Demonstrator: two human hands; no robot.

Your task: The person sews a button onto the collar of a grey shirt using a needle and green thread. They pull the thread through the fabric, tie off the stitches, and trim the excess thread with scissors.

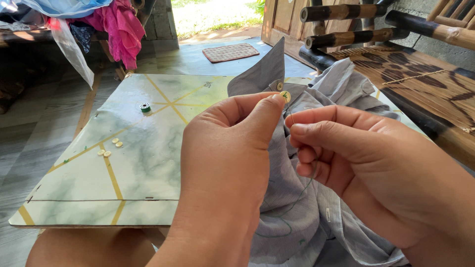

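Note:
My left hand (232, 153) pinches a small pale button (285, 95) against the edge of a light grey shirt (297, 207) between thumb and forefinger. My right hand (366, 163) is just right of it, fingers pinched on a thin needle (291, 117) that points up at the button. A dark green thread (297, 198) trails from the needle down over the shirt. The shirt lies bunched across my lap and the board's right side, collar raised.
A marbled green-and-white board (123, 158) with yellow lines serves as the work surface. On it sit a green thread spool (145, 107) and several loose pale buttons (110, 147). A bamboo bench (410, 74) stands right; pink cloth (121, 27) hangs at the back left.

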